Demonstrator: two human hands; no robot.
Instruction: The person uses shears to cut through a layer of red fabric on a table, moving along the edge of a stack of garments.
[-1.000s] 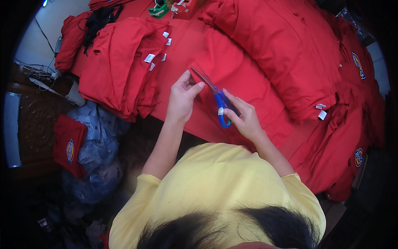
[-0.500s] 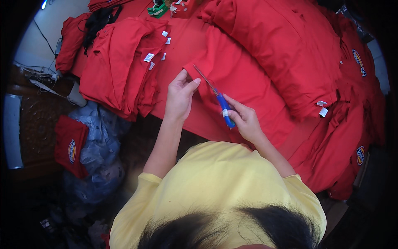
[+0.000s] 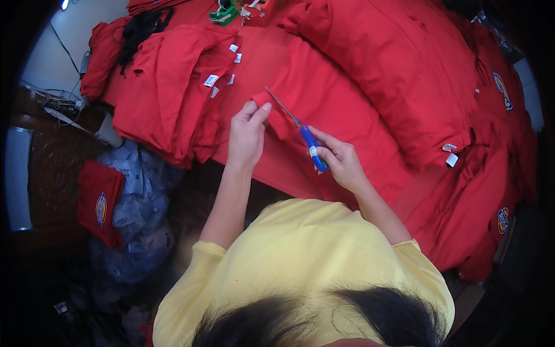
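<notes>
My left hand [image 3: 247, 130] pinches the edge of a red garment [image 3: 324, 92] between thumb and fingers and lifts it a little. In my right hand [image 3: 341, 159] are blue-handled scissors [image 3: 313, 147], seen edge-on. Their thin metal blades point up and left, with the tip beside the lifted cloth. Whether the blades are apart cannot be made out. The garment lies spread on the red-covered table [image 3: 254, 63], partly under a larger red bundle.
A stack of folded red garments [image 3: 167, 92] with white tags sits at left. A big red garment pile [image 3: 399, 69] fills the right. Green and red containers [image 3: 224, 14] stand at the back. Clear plastic bags [image 3: 141, 202] and a folded red garment [image 3: 99, 202] are lower left.
My left hand has shifted slightly left and up, and now holds a corner of the cloth raised. The scissors have moved a little left with my right hand.
</notes>
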